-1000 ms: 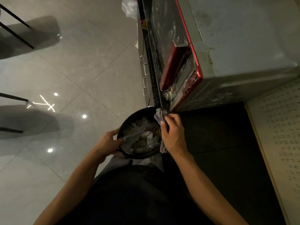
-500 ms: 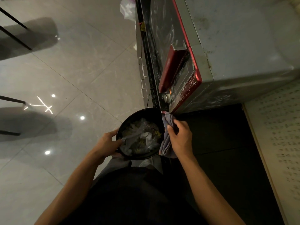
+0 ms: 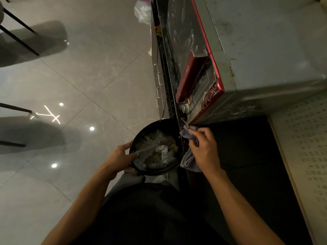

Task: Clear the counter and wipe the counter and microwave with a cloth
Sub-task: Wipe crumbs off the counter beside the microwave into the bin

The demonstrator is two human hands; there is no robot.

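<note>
Counter: dark slab running along the right of the view, its front edge lying between the two hands. Microwave is sitting on it at the far end, grey top grimy, red-trimmed door face showing pale smears and streaks.

Bowl, black and round, is being held out past the counter's front edge, over the tiled floor, and is carrying crumpled plastic and food scraps. Whether its rim is touching the edge I cannot tell.

Cloth, greyish and bunched, is hanging over the counter edge just beside the bowl. Its top corner is reaching up toward the microwave's near bottom corner; contact there is unclear.

Right hand is gripping the cloth, fingers curled tightly round the bunch. Left hand is holding the bowl at its near-left side, thumb hooked over the rim, fingers going underneath out of sight.

Judgement: the person is working the counter-wiping step and is using the bowl as a catch for debris brushed off the edge. The microwave front is looking unwiped.

Next move is calling for a short drag of the cloth toward the bowl, with the rim tucked close under the edge so nothing is dropping to the floor. After that the bowl is needing a place to rest, freeing the left hand before the door face is tackled.
</note>
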